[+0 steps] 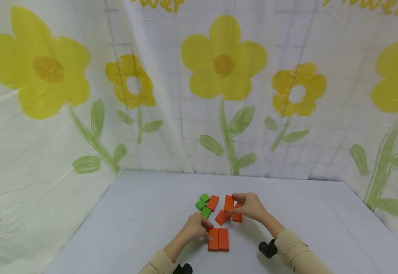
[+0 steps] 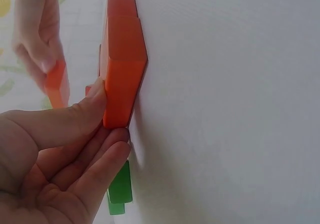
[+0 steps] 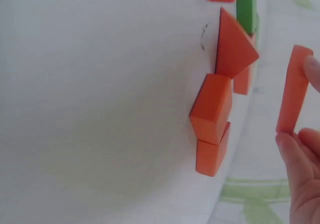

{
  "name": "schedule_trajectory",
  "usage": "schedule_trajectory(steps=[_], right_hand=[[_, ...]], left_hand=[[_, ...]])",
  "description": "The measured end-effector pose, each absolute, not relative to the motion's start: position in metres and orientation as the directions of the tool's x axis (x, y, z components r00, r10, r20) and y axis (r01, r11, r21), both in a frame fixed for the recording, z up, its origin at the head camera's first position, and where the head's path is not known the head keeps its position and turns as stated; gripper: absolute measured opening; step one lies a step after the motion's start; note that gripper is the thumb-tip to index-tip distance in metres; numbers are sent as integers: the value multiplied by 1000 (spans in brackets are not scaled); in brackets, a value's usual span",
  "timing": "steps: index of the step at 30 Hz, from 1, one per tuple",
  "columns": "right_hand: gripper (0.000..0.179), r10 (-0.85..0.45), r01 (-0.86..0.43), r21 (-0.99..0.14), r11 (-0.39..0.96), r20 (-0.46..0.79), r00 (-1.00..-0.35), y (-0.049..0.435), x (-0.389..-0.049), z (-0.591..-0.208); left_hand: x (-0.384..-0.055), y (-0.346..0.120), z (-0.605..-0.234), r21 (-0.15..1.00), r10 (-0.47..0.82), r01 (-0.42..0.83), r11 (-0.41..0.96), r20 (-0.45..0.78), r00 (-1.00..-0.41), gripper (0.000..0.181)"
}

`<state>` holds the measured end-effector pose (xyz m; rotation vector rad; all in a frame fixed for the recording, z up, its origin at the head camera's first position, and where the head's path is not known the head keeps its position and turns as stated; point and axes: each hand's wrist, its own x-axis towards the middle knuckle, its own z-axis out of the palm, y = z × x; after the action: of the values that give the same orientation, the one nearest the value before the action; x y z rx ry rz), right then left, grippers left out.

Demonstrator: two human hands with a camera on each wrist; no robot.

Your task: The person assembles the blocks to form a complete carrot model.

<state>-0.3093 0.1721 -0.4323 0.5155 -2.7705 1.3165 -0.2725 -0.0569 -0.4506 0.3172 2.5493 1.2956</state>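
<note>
Two orange rectangular blocks lie side by side at the near middle of the table in the head view. My left hand (image 1: 195, 227) has its thumb and fingers at the far left corner of the left block (image 1: 213, 240); the right block (image 1: 224, 240) touches it. In the left wrist view, the thumb lies against an orange block (image 2: 122, 78), with fingertips at its end. My right hand (image 1: 252, 207) pinches a flat orange block (image 3: 294, 91) by its ends between thumb and fingers, raised off the table.
Beyond the left hand lie several green blocks (image 1: 205, 212) and an orange block (image 1: 213, 203). Under the right hand are an orange triangular block (image 3: 234, 48) and more orange blocks (image 3: 212, 108). A flower-printed curtain (image 1: 171, 152) hangs behind the white table (image 1: 287, 198).
</note>
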Motion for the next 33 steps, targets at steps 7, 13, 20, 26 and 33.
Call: schedule_trajectory(steps=[7,13,20,26,33], right_hand=[[62,-475,-356,-773,525,81,-876,189,-278,-439],[61,-551,-372,-762,530,24,-834,189,-268,-446],[60,-568,-410,-693,593,1,-823,185,-258,-447],[57,-575,-459,-643,613,35,-817,182,-256,-447],[56,-565,-447,-666,596,48,-824,185,-257,-446]], left_hand=[[-271,-56,-448,809,315,78,583,-137,-939,25],[-272,-57,-449,803,306,82,591,-129,-943,25],[-272,-56,-449,804,304,79,590,-130,-944,24],[-271,-56,-449,803,304,83,590,-125,-944,24],[-271,-57,-448,805,308,90,586,-118,-944,24]])
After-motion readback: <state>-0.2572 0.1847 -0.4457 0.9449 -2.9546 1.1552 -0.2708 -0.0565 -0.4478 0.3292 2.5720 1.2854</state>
